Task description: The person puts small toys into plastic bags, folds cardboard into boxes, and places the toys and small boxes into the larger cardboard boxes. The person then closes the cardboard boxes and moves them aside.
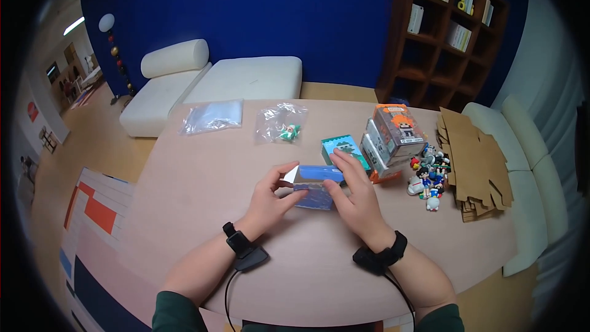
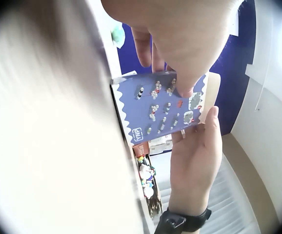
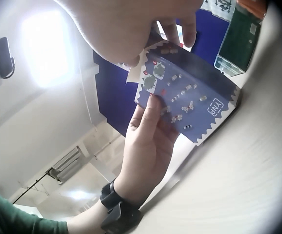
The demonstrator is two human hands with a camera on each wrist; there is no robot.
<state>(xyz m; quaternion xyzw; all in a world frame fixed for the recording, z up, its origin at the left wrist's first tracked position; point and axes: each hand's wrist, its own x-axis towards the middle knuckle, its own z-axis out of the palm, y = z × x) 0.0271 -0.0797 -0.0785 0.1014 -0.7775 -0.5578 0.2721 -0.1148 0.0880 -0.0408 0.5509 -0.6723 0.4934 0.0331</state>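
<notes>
Where both hands meet over the surface (image 1: 184, 197), one blue printed box (image 1: 313, 200) is held between them, near the person and roughly midway across.

Long axis: running up from the surface rather than along it, somewhat tilted; one printed broad side faces the person, with one white flap (image 1: 289, 175) at the upper left. Contact of the base with the surface: cannot tell.

Left hand (image 1: 268, 201): at the box's left side, clamped on it, thumb against the printed side. Right hand (image 1: 361, 206): at the right side, clamped likewise, thumb at the upper edge, fingers reaching over to the far side. Neither hand is nearer; both touch the box.

Outward from there:
– Teal box, one (image 1: 332, 144): just beyond and to the right, partly behind the right hand's fingers.
– Boxed goods, stacked, at least three: orange-and-grey box (image 1: 402, 126) uppermost, white box (image 1: 376, 147) under it, orange box (image 1: 387, 177) low down; exact number hidden.
– Small figures (image 1: 424, 175), one heap, right of the stack; too jumbled to count.
– Flattened brown cardboard (image 1: 476, 160), one pile, far right; sheets uncounted.
– Clear bag (image 1: 270, 126), one, beyond the box and slightly left, with one green-and-white figure (image 1: 289, 132).
– Clear plastic packaging (image 1: 218, 114), one flat heap, far left; pieces not distinguishable.
</notes>
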